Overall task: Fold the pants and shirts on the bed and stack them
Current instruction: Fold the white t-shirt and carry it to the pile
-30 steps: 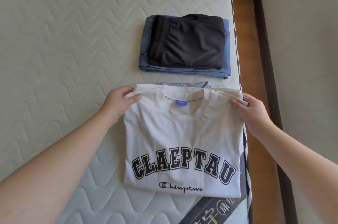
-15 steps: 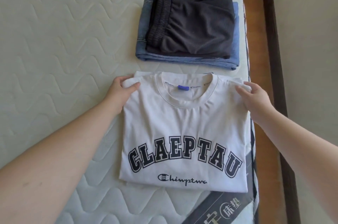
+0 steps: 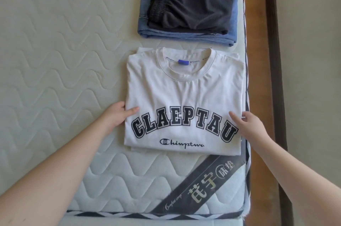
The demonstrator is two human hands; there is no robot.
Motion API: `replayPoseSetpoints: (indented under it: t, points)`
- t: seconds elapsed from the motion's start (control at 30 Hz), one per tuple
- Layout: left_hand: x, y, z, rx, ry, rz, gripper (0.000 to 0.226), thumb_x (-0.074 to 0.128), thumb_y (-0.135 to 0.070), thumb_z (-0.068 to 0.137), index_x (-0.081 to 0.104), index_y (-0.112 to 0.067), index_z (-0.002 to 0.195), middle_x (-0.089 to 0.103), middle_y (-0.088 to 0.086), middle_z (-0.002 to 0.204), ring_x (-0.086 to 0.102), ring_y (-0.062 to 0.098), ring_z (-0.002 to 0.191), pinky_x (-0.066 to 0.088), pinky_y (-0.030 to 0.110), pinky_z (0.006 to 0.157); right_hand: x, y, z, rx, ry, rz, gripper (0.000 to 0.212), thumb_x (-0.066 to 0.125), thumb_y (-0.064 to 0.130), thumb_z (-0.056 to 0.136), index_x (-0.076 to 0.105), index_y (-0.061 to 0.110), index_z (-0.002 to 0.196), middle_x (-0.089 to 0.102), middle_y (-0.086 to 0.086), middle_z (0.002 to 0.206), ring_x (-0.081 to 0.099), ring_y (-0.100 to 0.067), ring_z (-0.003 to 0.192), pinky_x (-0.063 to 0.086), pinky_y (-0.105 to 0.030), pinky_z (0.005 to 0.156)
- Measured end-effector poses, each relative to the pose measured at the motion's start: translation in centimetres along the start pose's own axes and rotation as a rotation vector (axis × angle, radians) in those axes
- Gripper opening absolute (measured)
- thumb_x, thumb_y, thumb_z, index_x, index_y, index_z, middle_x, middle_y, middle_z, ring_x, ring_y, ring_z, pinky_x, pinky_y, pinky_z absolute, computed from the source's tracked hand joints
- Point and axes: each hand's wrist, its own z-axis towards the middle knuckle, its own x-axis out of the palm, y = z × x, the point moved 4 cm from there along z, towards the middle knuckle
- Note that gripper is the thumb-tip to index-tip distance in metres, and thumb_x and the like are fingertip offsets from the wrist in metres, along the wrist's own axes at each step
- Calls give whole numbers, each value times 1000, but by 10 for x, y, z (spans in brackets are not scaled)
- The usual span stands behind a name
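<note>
**Stock check: folded garments on the bed, task near its close**

Landmark for all entries: the white T-shirt (image 3: 184,96), lettered "CLAEPTAU", lying flat on the mattress (image 3: 55,59) by its right-hand edge.

- **White T-shirt.** Folded to a neat rectangle, collar on its far side, print upward. A pale edge of cloth peeks out from under its near hem and again at its far corners. This suggests it sits on top of another folded shirt, though you cannot tell what that lower piece is.
- **Black shorts** (image 3: 191,0). Beyond the T-shirt's collar, folded, waistband to the left, resting on the item below.
- **Blue jeans** (image 3: 184,36). Folded, directly under the shorts, their edges showing on three sides. Together these form a pants pile just apart from the T-shirt.
- **Your left hand** (image 3: 118,115). At the T-shirt's left edge; the thumb lies on top of the cloth and the fingers are tucked out of view beneath the edge, so it appears to grip the shirt pile.
- **Your right hand** (image 3: 252,124). At the T-shirt's right edge, fingers loosely spread and relaxed, touching or just short of the cloth; it grips nothing.
- **Mattress label band** (image 3: 201,185). Dark diagonal strip nearer you than the T-shirt's hem.

**Status, as judged:** all visible garments are folded and no loose clothing is in view. What seems left is either squaring the shirt pile or lifting it onto the pants pile to make one stack.
</note>
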Motion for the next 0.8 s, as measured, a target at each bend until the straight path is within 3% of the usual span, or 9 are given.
replayPoseSetpoints:
  t: [0.07, 0.2, 0.27, 0.4, 0.5, 0.57, 0.67, 0.73, 0.8]
  points:
    - [1, 20, -17, -17, 19, 56, 36, 73, -18, 87, 63, -3, 118, 72, 13, 109, 71, 18, 87, 57, 23, 71, 10, -11, -21, -6, 20, -55, 68, 60, 69, 80, 61, 3, 93, 66, -8, 80, 64, -25, 72, 48, -37, 60]
    - [4, 57, -41, -35, 16, 221, 33, 71, -24, 90, 63, -3, 114, 73, 13, 108, 70, 27, 99, 56, 39, 86, 22, -25, -51, -28, 15, -124, 48, 64, 66, 79, 54, 19, 83, 64, 4, 75, 63, -17, 64, 45, -32, 50]
    - [3, 65, -48, 9, -65, 309, 29, 68, -28, 93, 65, -3, 107, 74, 14, 102, 71, 28, 91, 57, 46, 84, 22, -30, -58, -58, -31, -107, 41, 63, 57, 85, 52, 18, 81, 65, 1, 73, 64, -17, 56, 44, -30, 47]
    - [5, 74, -54, 79, -210, 351, 28, 65, -29, 94, 64, -1, 97, 72, 18, 91, 69, 34, 80, 57, 47, 76, 24, -42, -65, -49, -129, -96, 41, 59, 48, 92, 45, 11, 81, 60, -7, 75, 58, -29, 65, 40, -34, 51]
    - [15, 75, -58, 89, -323, 487, 31, 69, -28, 91, 62, 0, 102, 69, 20, 99, 64, 37, 93, 48, 42, 78, 31, -42, -73, 23, -181, -185, 37, 54, 48, 95, 47, 12, 93, 62, -9, 85, 58, -31, 73, 47, -40, 64]
    - [22, 67, -69, 143, -510, 575, 43, 74, -27, 84, 57, -4, 116, 64, 22, 110, 59, 40, 103, 45, 43, 83, 32, -35, -81, -31, -361, -250, 35, 55, 42, 95, 51, 12, 113, 60, -13, 108, 57, -34, 95, 44, -46, 83]
    - [48, 39, -88, 582, -748, 823, 53, 64, -29, 85, 53, -6, 131, 58, 22, 123, 54, 40, 113, 43, 47, 91, 45, -8, -94, -250, -501, -317, 54, 53, 38, 96, 39, 14, 142, 43, -13, 142, 38, -32, 132, 25, -45, 109]
    - [81, 22, -84, 796, -653, 963, 58, 51, -32, 90, 47, -7, 143, 50, 17, 143, 46, 34, 132, 38, 47, 106, 69, 18, -96, -414, -432, -420, 62, 46, 40, 99, 26, 16, 152, 29, -7, 158, 22, -24, 147, 11, -41, 118]
    - [112, 10, -71, 802, -536, 1027, 62, 42, -37, 95, 36, -11, 151, 35, 11, 157, 32, 28, 145, 27, 47, 116, 95, 46, -91, -545, -364, -484, 63, 39, 39, 102, 17, 15, 156, 18, -3, 163, 11, -19, 151, 2, -38, 122]
